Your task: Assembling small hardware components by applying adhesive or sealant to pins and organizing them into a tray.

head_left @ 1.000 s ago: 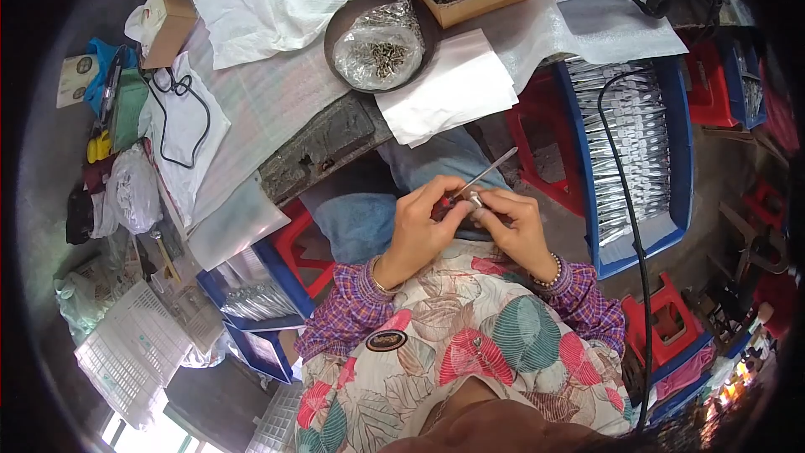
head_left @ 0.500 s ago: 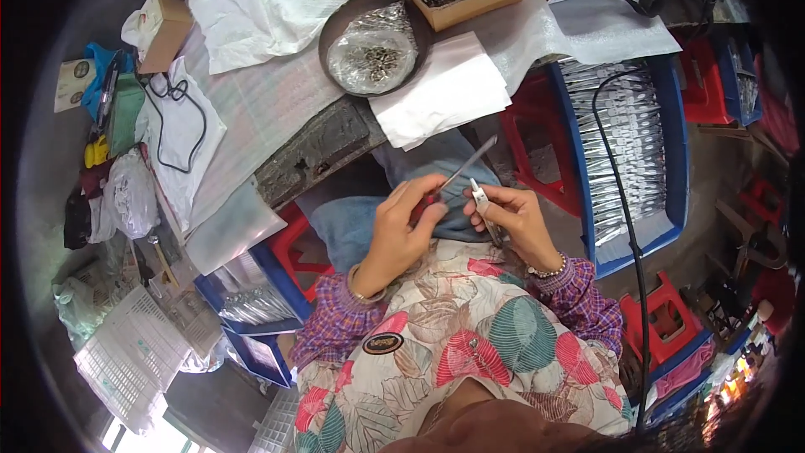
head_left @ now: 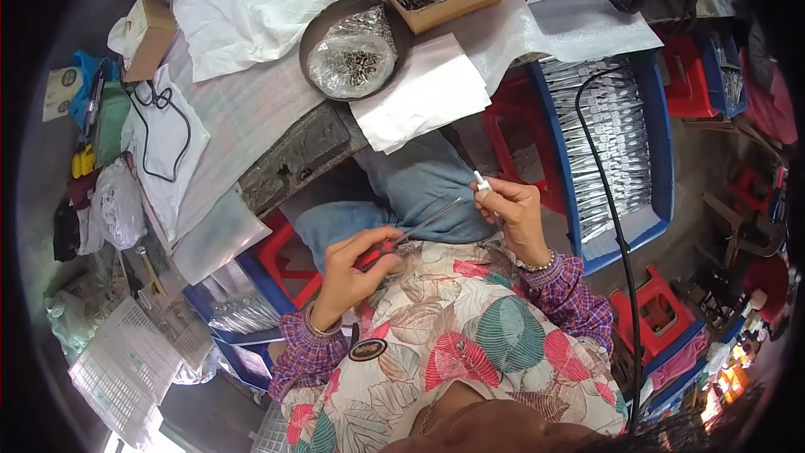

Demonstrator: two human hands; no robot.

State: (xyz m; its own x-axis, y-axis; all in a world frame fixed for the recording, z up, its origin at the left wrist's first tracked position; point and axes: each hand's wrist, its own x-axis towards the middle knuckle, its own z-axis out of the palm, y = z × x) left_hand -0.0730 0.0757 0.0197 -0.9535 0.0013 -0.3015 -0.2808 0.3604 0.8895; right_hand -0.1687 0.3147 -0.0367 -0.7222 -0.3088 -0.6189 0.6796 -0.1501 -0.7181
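Note:
My left hand [head_left: 350, 275] is closed round the red handle of a screwdriver [head_left: 429, 221]. Its thin metal shaft points up and right, toward my right hand, with the tip apart from anything. In my right hand [head_left: 520, 218], thumb and fingers pinch a small white piece [head_left: 482, 187] with a narrow tip standing up. The lower part of that piece is hidden by the fingers, so its kind cannot be made out. Both hands are above my lap, in front of the patterned apron [head_left: 470, 335].
Beyond my lap stands a worktable with white paper [head_left: 428, 101], a round dark pan [head_left: 307, 50] holding bagged small metal parts, and a cardboard box [head_left: 453, 8] of metal pieces. At right, a blue crate [head_left: 662, 159] holds rows of metal parts; a black cable [head_left: 605, 184] hangs across it.
My left hand has drawn back down and left with the screwdriver, and the shaft has tilted lower, away from the white piece. My right hand still pinches the piece, its grip slightly turned.

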